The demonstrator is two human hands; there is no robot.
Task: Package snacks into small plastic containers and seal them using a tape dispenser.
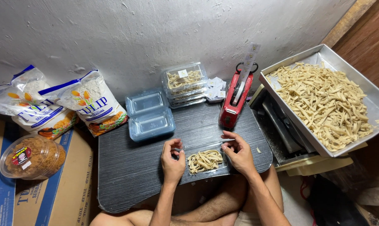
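At bottom centre of the frame, my left hand [172, 161] and right hand [238, 154] sit on either side of a clear plastic clamshell box [206, 161] lying open on the dark table [126, 167]. Left hand's fingers are curled, pinching the box's left edge; right hand does the same w/ fingertips on the lid's right edge, so both are gripping the box, not flat or loose. Inside is a small heap of pale dough strips [204, 160], approx. centred in the tray. To do this bit well I'd judge: keep the strips clear of the rim so nothing gets caught, hold both sides level, press evenly along the edge. Just above the right hand lies a red label gun [236, 98], its label strip pointing toward the wall. At upper centre, a stack of filled boxes [184, 83]; left of it, empty boxes [149, 114]. At right of frame, a big metal tray [377, 100] is heaped w/ more strips. At left, two flour bags [91, 102] lean on the wall, and a round lidded tub [32, 155] of brown crumbs rests on cardboard cartons [64, 184].
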